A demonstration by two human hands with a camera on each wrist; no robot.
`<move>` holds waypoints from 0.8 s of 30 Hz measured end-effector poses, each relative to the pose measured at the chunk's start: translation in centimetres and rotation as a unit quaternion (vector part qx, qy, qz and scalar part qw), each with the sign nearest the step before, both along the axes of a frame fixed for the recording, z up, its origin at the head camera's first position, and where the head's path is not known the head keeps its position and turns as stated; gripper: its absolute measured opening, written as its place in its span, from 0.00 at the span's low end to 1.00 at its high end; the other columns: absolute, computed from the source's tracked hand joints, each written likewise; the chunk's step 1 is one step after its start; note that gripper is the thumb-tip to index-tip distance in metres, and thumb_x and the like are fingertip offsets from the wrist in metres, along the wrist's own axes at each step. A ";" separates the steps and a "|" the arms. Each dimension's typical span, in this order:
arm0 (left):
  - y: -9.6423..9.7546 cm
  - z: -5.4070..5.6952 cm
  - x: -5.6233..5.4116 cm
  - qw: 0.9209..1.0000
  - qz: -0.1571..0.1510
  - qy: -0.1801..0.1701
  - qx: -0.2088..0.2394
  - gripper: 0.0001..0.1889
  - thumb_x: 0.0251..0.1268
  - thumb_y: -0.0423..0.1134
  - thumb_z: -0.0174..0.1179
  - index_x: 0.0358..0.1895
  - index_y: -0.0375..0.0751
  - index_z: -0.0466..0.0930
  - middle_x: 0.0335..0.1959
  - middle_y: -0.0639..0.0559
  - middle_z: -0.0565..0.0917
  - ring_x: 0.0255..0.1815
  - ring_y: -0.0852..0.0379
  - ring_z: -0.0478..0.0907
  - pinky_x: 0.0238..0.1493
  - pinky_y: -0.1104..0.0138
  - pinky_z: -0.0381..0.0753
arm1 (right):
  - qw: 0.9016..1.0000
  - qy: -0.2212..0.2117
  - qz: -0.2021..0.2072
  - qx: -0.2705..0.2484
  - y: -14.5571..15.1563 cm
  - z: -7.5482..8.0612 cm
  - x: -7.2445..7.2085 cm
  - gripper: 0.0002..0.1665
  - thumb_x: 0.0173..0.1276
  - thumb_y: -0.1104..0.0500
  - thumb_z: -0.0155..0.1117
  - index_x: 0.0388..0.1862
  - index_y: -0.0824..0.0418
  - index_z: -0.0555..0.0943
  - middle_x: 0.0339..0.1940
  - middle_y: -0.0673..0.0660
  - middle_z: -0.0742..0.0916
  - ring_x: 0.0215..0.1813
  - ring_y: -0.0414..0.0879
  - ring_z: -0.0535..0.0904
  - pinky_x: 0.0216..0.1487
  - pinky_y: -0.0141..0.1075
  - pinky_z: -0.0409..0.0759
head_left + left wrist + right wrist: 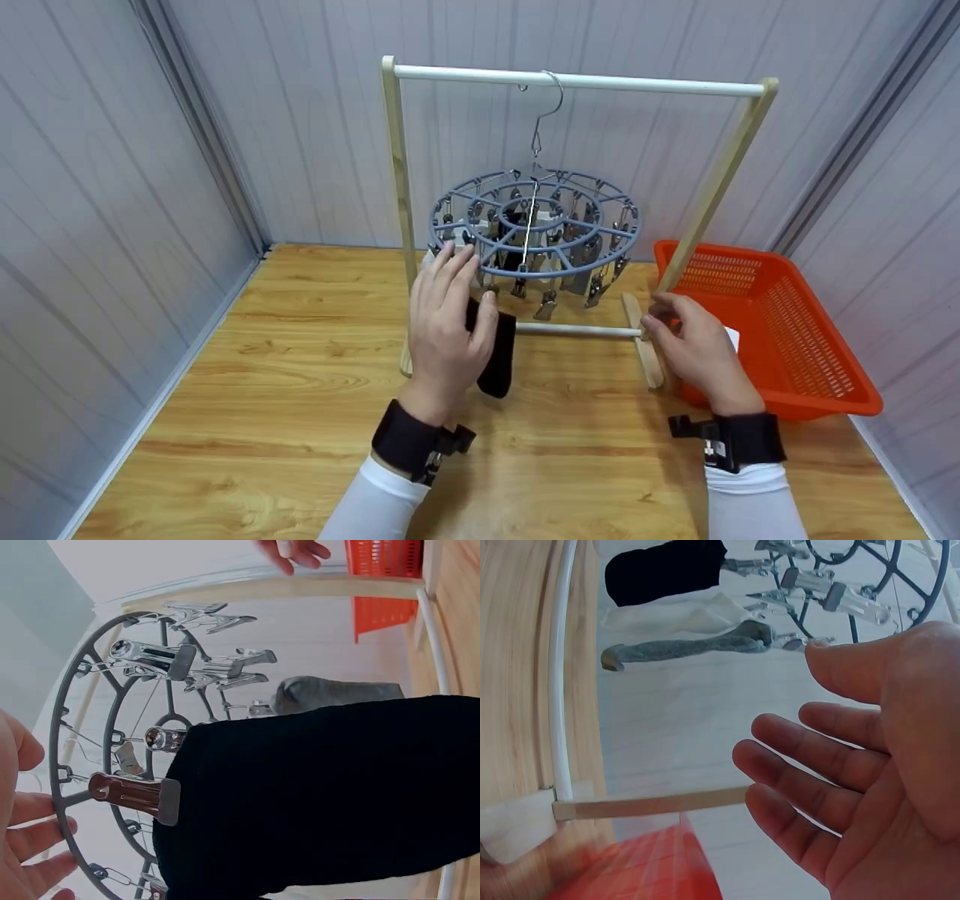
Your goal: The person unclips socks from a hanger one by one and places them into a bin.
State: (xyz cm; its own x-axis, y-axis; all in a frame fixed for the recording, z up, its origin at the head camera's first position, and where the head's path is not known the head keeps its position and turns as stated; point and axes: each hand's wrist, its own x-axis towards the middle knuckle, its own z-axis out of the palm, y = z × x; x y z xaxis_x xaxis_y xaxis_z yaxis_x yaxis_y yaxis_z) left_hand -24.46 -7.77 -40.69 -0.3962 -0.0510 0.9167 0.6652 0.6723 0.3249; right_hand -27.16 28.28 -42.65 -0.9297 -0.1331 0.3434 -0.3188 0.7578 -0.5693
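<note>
Holding something white [733,339], the orange basket [817,330] stands near the right grip [697,349].

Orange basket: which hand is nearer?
Right: the right hand is by the left side of the orange basket; the left hand is farther left, by the round hanger.

- Room to pass: between the top rail [600,82] and clip hanger [536,249], beside the hook [561,94].
- Right upright [716,191] stands between clip hanger and basket [806,315].
- Black sock [499,367] hangs before the lower bar [577,330].
</note>
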 end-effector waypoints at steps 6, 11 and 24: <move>0.2 0.1 0.1 1.000 -0.009 0.013 -0.007 0.20 0.76 0.34 0.61 0.66 0.29 0.86 0.68 0.37 0.87 0.74 0.37 0.79 0.83 0.43 0.68 | 1.000 -0.022 0.006 0.003 -0.9 0.1 0.2 0.30 0.87 0.49 0.66 0.77 0.66 0.79 0.59 0.63 0.89 0.55 0.57 0.85 0.59 0.54 0.83; 0.2 0.0 0.0 1.000 -0.027 0.012 -0.007 0.20 0.76 0.32 0.60 0.65 0.28 0.86 0.67 0.38 0.87 0.72 0.37 0.81 0.82 0.47 0.71 | 0.999 -0.027 0.020 0.009 -1.7 0.0 0.3 0.28 0.86 0.52 0.67 0.76 0.66 0.80 0.58 0.63 0.89 0.55 0.57 0.85 0.58 0.54 0.83; 0.8 0.4 0.8 0.996 -0.078 0.010 -0.040 0.20 0.76 0.32 0.62 0.66 0.28 0.85 0.67 0.39 0.87 0.70 0.40 0.83 0.76 0.46 0.78 | 0.998 -0.028 0.055 0.017 -3.3 -0.8 0.2 0.27 0.83 0.54 0.72 0.74 0.63 0.81 0.58 0.62 0.90 0.60 0.57 0.87 0.62 0.58 0.87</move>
